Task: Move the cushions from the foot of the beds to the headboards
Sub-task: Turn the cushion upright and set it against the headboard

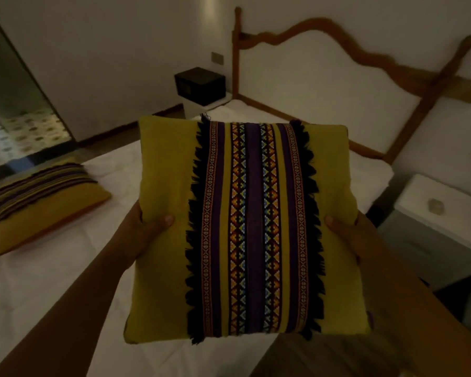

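Carrying grip on a cushion, seen from the head camera. The left hand (147, 235) clasps the cushion's left edge at about 9 o'clock, thumb on top and the other fingers hidden beneath; the right hand (348, 235) mirrors it at 3 o'clock on the right edge. Between them the held cushion (245, 229), mustard yellow with a central band of patterned weave and black fringe, is lifted clear of the white bed (65, 281) and faces the camera. The step in hand appears to be the carry toward the wooden headboard (335, 42), which lies at 1 o'clock beyond the cushion's far edge. To do it well, both edges should be kept level so the soft filling does not sag, and the cushion set down close against the headboard, fringe band uppermost. A second cushion (41, 202) of the same pattern lies flat on the bed at 9 o'clock, well apart from the hands, seemingly not yet moved. A dark box (200, 85) stands on a low white stand at 11 o'clock, and a white bedside table (433, 205) sits at 3 o'clock; neither blocks the mattress surface ahead.
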A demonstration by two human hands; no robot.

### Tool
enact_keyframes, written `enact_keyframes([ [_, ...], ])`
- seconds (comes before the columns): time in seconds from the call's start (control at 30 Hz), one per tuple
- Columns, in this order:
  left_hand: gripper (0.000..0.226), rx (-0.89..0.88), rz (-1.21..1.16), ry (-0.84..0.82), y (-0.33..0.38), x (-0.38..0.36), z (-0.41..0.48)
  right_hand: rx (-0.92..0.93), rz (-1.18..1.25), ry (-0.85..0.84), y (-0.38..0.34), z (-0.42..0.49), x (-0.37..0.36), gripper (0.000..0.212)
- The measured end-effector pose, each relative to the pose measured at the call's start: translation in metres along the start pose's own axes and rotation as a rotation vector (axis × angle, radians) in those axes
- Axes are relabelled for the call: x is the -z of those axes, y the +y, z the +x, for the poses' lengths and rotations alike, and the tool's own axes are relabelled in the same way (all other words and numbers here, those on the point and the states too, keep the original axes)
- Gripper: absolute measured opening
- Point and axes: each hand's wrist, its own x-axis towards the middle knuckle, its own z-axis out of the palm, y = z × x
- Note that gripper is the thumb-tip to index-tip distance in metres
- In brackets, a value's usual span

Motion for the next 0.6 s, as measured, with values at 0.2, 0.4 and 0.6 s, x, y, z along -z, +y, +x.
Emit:
enact_keyframes([
  [0.2,0.079,-0.006,0.017,-0.137,0.023,-0.103,0.048,-0.017,0.002,0.097,-0.013,0.017,0.101,0.058],
  [0.4,0.082,-0.027,0.044,-0.19,0.036,-0.17,0.093,-0.018,0.007,0.165,-0.015,0.039,0.163,0.071],
  [0.6,0.069,-0.018,0.055,-0.22,0.041,-0.22,0.152,-0.034,0.042,0.228,-0.018,0.081,0.201,0.076],
])
